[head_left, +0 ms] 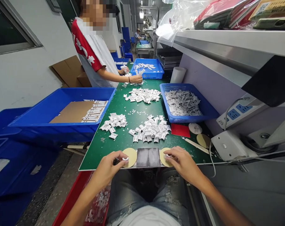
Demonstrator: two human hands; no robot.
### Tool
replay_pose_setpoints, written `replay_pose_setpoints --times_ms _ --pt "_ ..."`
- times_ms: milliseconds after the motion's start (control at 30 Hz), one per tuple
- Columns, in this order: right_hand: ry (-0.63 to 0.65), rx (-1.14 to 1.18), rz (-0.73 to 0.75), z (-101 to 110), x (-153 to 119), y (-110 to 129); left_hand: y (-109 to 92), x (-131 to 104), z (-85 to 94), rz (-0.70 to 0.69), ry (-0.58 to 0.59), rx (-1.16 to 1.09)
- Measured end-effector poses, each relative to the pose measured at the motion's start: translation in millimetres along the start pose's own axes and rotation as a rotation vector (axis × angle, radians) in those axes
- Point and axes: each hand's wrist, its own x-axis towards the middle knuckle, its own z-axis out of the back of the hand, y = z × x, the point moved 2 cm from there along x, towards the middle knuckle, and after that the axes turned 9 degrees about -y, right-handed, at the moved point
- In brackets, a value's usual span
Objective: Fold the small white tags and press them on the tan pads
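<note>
From the head view, I have both hands at the near edge of the green table (123, 137). My left hand (111, 164) is closed, gripping a white curved piece (125, 158) between thumb and index finger, over the left pale yellow disc (132, 156). My right hand (183, 160) is closed in a pinch on a small white piece (167, 155), over the right pale yellow disc (164, 161); the fingers partly hide this piece. I cannot tell whether either piece touches its disc. Two dark grey pads (148, 157) lie side by side between the discs. Beyond the pads I see a larger pile of white parts (152, 129), with a smaller pile (114, 122) to its left. A red square (180, 130) lies right of the larger pile. Behind the square stands a blue basket (189, 119) of white parts. Farther off, a co-worker's hand (136, 79) holds white strips near a blue tray (149, 75).
</note>
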Motion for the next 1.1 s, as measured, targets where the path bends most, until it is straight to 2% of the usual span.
replay_pose_setpoints --times_ms 67,133,267,367,400,500,567,600,667,733,800,833,900,1033,1100 --pt "0.072 0.023 -0.006 3 10 -2 -1 8 1.7 -0.027 0.034 0.020" --pt "0.113 0.016 0.010 7 23 -5 -2 17 4.0 -0.065 0.019 0.088" --pt "-0.019 -0.037 0.019 17 44 -10 -1 30 6.0 -0.110 -0.122 0.159" --pt "0.122 0.057 0.011 15 43 -11 4 30 1.1 -0.061 -0.116 0.077" --pt "0.118 0.050 0.000 15 41 -12 6 30 -0.6 -0.046 -0.126 0.079" --pt "-0.026 -0.024 -0.051 17 41 -16 9 31 -4.8 -0.040 -0.139 0.104" --pt "0.051 -0.003 -0.032 16 41 -16 10 30 -7.5 -0.026 -0.146 0.131" --pt "0.090 -0.002 -0.018 15 40 -15 9 29 -8.3 -0.014 -0.198 0.163" --pt "0.021 -0.055 -0.014 15 39 -13 8 26 -10.9 0.004 -0.300 0.187" --pt "-0.038 -0.080 -0.006 15 37 -11 6 22 -17.0 -0.001 -0.266 0.097" --pt "0.023 -0.068 0.021 13 35 -9 3 18 -21.9 -0.002 -0.251 0.071" --pt "0.025 -0.080 0.024 13 34 -9 2 16 -22.5 0.001 -0.298 0.118" --pt "-0.051 -0.123 0.009 14 33 -11 1 11 -21.8 -0.012 -0.410 0.208" --pt "-0.007 -0.127 0.045 9 30 -17 2 4 -19.2 -0.071 -0.424 0.282" --pt "-0.135 -0.192 0.026 9 32 -19 2 6 -16.6 -0.084 -0.515 0.391"
